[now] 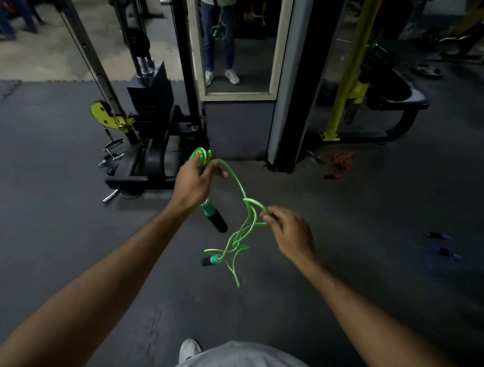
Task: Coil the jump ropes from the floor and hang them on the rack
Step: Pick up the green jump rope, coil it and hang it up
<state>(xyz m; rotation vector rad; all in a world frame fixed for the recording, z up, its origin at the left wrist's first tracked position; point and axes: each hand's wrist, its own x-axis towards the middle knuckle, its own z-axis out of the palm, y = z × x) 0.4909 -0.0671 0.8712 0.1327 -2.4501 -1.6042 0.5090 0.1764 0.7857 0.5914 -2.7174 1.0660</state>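
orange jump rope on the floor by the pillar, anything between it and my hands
Nothing visible blocks it. The orange jump rope lies on open floor right of the pillar. Both hands are occupied, though: the left hand and right hand hold the green jump rope.

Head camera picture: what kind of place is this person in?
Most likely a gym. A weight stack machine stands on dark rubber floor mats, a wall mirror hangs ahead, and both hands hold a green jump rope.
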